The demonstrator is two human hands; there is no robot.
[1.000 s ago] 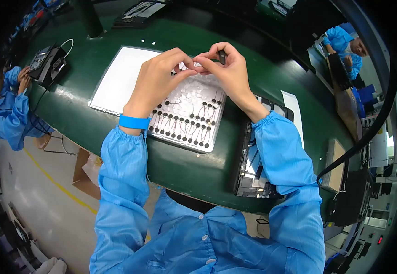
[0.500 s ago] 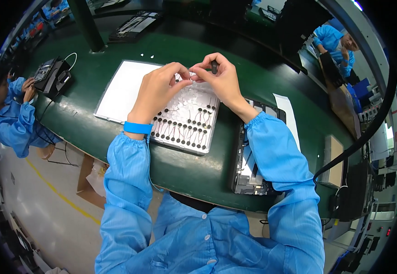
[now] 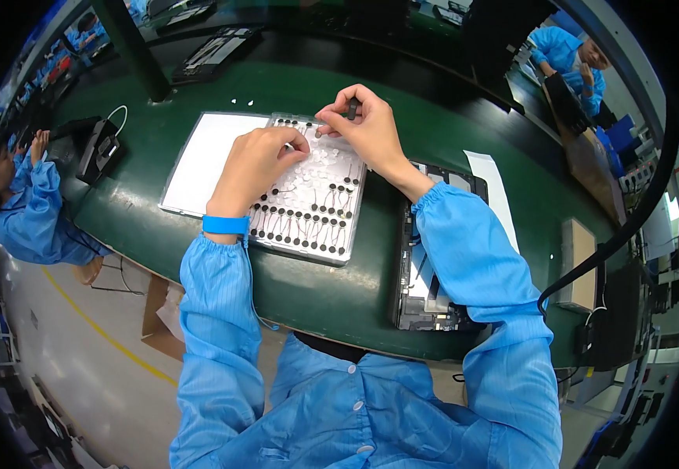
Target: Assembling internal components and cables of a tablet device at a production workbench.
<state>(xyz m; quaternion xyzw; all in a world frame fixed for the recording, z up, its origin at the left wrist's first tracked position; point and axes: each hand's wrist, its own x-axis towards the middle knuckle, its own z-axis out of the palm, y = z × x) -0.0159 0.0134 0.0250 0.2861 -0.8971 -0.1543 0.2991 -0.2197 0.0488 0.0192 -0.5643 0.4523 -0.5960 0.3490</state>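
Over the middle of a white tray (image 3: pixel 298 248), my left hand (image 3: pixel 257 162) has its thumb and fingers brought together. Whatever they pinch, if anything, is too small to see. My right hand (image 3: pixel 372 139) is closed above the tray's far right part, gripping a short dark stick-shaped tool (image 3: pixel 352 108). A small round part (image 3: pixel 318 134) shows by its fingertips. In the tray, rows of small black round parts with thin wires (image 3: pixel 299 215) fill the near side. Small clear pieces (image 3: pixel 316 172) lie scattered across its middle.
A white sheet (image 3: pixel 206 168) lies left of the tray. An opened tablet-like device (image 3: pixel 435 301) lies under my right forearm, with a white strip (image 3: pixel 489 184) beside it. A black cable (image 3: pixel 617 254) hangs at right. Co-workers sit left (image 3: pixel 38 207) and far right (image 3: pixel 562 59).
My hands have come apart; the left has drawn back toward the left and nearer, the right shifted slightly left. The co-worker at left has moved their hands.
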